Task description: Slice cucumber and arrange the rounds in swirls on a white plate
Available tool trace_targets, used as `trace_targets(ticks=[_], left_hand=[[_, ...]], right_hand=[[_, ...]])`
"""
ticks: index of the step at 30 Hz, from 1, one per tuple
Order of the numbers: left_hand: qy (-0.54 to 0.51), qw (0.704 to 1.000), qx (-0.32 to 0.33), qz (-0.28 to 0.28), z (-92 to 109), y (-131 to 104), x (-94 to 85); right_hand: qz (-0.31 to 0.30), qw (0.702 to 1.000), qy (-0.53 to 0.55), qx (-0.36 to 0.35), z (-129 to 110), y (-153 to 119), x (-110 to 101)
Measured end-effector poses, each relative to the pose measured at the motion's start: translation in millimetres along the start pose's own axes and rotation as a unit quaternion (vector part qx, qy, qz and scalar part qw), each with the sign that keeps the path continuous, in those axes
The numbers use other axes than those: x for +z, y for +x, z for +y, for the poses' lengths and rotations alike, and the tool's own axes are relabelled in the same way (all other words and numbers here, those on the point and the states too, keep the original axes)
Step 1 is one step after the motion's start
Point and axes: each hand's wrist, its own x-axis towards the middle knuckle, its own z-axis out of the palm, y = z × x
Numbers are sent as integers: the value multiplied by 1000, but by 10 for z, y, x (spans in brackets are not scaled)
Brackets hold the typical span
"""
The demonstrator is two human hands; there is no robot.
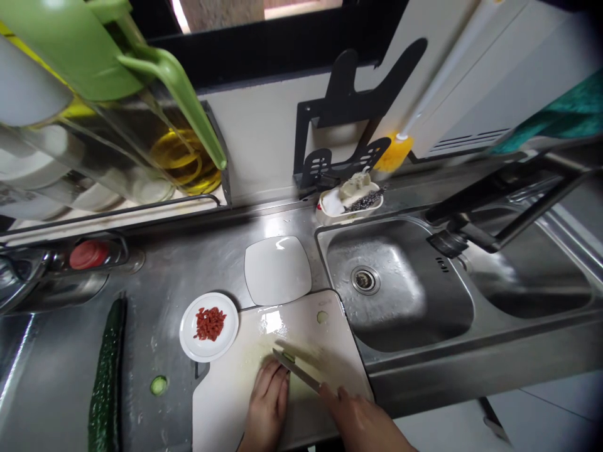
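Note:
A white cutting board [235, 389] lies at the bottom middle. My right hand [355, 417] is closed round the handle of a knife [301, 375], whose blade points up and left. The blade rests at a small green cucumber piece [288, 357] on the board. Just left of the blade, my left hand [269, 395] has its fingers bent and pressed together against the cucumber, most of which is hidden by the hand and the knife. A thin cucumber slice [323, 317] lies near the board's upper right corner.
Beyond the board sit an empty square white plate [277, 271] and a round plate [186, 326] of red pieces [210, 323]. A whole cucumber [107, 383] and a cut end [159, 385] lie left. The sink [391, 282] is right, under a black faucet [447, 242].

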Motion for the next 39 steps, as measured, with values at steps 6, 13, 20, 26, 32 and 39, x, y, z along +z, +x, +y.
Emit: trace_targets(ticks=[6, 13, 20, 26, 32, 39], left_hand=[[-2, 1000, -3, 6, 7, 5, -1], [6, 1000, 0, -3, -28, -33, 21], [16, 1000, 8, -3, -23, -16, 8], [9, 1000, 7, 1, -8, 3, -5], [13, 1000, 13, -1, -21, -9, 7], [11, 1000, 12, -5, -18, -5, 9]], right_hand=[[-51, 999, 12, 12, -39, 40, -157], [-91, 996, 21, 11, -68, 78, -320], [-68, 996, 63, 9, -41, 88, -242], [-95, 994, 44, 16, -79, 115, -269], [-62, 997, 41, 4, -76, 170, -138], [-75, 997, 8, 11, -118, 255, -135]])
